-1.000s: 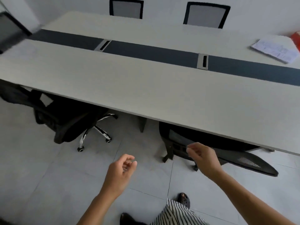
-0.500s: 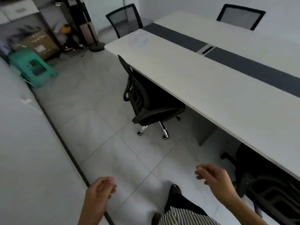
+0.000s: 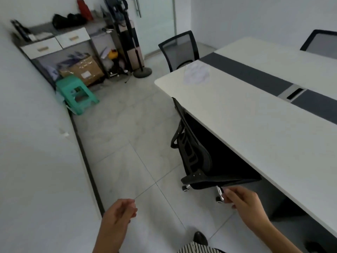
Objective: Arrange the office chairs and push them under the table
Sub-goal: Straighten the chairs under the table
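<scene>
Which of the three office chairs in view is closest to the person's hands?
The black chair along the table's near long side, its seat partly under the top, just beyond the right hand. The other two stand at the table's far end and far side.

Black chair [image 3: 197, 154] nearer, hands higher.

chair seat [image 3: 228, 161] under table [image 3: 255, 134], far chair [image 3: 321, 42] cropped
</scene>
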Motion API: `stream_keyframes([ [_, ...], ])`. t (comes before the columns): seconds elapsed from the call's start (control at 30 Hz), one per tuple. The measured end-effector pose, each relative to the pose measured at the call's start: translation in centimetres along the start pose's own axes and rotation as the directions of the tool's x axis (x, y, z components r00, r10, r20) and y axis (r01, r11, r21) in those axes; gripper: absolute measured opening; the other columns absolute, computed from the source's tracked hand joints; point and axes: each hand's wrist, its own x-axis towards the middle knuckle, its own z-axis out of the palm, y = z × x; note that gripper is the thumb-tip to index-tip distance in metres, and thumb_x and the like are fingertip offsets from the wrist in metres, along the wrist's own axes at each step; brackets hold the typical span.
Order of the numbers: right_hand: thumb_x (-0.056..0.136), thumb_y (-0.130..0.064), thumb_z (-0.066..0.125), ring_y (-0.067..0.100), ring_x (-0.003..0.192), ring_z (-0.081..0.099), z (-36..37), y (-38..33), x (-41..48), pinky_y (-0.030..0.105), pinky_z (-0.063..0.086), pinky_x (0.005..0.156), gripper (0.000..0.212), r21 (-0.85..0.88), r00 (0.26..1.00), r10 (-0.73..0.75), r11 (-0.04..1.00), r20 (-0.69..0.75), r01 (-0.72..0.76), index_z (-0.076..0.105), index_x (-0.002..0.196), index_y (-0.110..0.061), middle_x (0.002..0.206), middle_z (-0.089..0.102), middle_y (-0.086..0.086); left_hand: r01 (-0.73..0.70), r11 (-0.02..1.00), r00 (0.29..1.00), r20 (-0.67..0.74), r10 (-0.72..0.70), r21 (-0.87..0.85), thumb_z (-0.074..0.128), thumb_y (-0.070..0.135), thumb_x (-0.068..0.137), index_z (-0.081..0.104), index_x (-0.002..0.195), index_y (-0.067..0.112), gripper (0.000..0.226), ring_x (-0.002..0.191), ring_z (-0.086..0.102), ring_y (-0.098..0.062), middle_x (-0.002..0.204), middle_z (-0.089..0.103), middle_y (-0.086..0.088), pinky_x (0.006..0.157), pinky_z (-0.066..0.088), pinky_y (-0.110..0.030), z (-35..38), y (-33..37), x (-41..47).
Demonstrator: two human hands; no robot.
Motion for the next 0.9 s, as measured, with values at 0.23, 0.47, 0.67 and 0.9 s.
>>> stream_keyframes([
  [0.23, 0.090, -0.018, 0.061, 0.010, 0.076, 0.071, 3.0, -7.5, 9.9, 0.027, 0.052, 0.066, 0.013, 0.004, 0.996, -0.084, 0.996, -0.006, 0.084, 0.071, 0.084, -0.024, 0.078, 0.074, -0.001, -0.014, 1.000, 0.997, 0.079, 0.015, -0.018, 0.059, 0.003, 0.086, 0.066, 0.085, 0.010, 0.010, 0.069, 0.067, -0.025, 0.069, 0.073, -0.006, 0.065, 0.049, -0.033, 1.0, 3.2, 10.8],
  [0.47, 0.089, -0.034, 0.059, 0.005, 0.095, 0.065, 8.0, -11.8, 18.6, 0.025, 0.052, 0.079, 0.020, -0.224, 0.963, -0.084, 0.974, -0.257, 0.025, 0.063, 0.109, -0.031, 0.102, 0.069, -0.015, -0.050, 0.998, 0.967, 0.252, 0.039, 0.036, 0.060, 0.003, 0.085, 0.067, 0.083, 0.010, 0.010, 0.065, 0.066, -0.021, 0.067, 0.073, -0.006, 0.064, 0.049, -0.031, 0.8, 5.8, 25.4],
  [0.67, 0.090, -0.056, 0.042, 0.023, 0.125, 0.050, 16.1, -16.2, 26.4, 0.039, 0.043, 0.095, 0.069, -0.570, 0.967, 0.196, 0.781, -0.165, -0.256, 0.024, 0.147, -0.023, 0.140, 0.049, 0.000, -0.164, 0.973, 0.875, 0.480, 0.067, 0.163, 0.067, 0.016, 0.080, 0.069, 0.081, 0.021, 0.006, 0.074, 0.068, -0.025, 0.076, 0.072, -0.014, 0.069, 0.050, -0.032, -0.4, 11.0, 38.3],
  [0.9, 0.097, -0.050, 0.028, 0.013, 0.093, 0.065, 18.2, -14.1, 25.6, 0.030, 0.049, 0.069, 0.041, -0.705, 0.926, 0.012, 0.644, -0.378, -0.297, 0.045, 0.131, -0.033, 0.112, 0.065, -0.011, -0.561, 0.778, 0.618, 0.768, 0.167, 0.282, 0.063, 0.026, 0.084, 0.064, 0.090, 0.023, 0.007, 0.084, 0.061, -0.014, 0.089, 0.067, 0.003, 0.070, 0.046, -0.014, 6.3, 14.4, 46.4],
])
